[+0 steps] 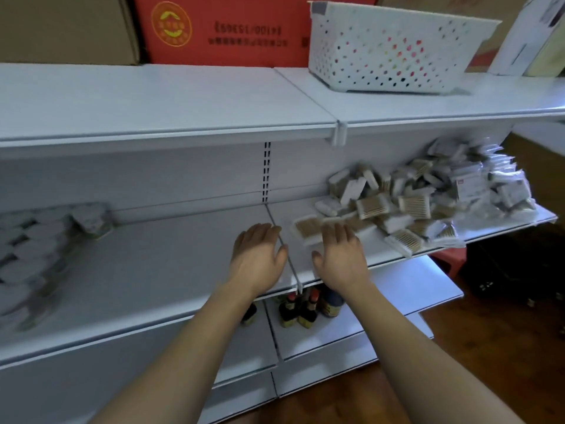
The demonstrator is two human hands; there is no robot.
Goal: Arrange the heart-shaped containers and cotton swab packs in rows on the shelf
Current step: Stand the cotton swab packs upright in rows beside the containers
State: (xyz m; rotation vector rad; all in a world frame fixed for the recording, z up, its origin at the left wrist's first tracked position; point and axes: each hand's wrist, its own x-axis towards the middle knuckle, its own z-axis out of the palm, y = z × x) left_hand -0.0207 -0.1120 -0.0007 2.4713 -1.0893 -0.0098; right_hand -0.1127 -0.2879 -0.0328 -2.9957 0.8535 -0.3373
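Two white shelf boards (171, 264) meeting at a seam running between the hands, with brown wooden floor (489, 347) showing below and to the right of the right forearm. Reaching forward from the bottom of the head view: left hand (258, 258) and right hand (339, 257), both palm-down with fingers straight and released, grasping nothing. Hovering over or resting on the middle shelf, contact impossible to judge through the blur. Lying just beyond the right fingertips, one flat cotton swab pack (307, 229); spreading farther right and back from that hand, a loose heap of cotton swab packs (428, 200). Sitting well to the left of the left hand, blurred heart-shaped containers (36, 246) in stacked rows. Standing below both wrists on the lower shelf, dark bottles (301, 310). Resting above the right hand on the top shelf, a white perforated basket (388, 47) with coloured contents dimly showing through its holes; above the left hand, a red carton (220, 29).
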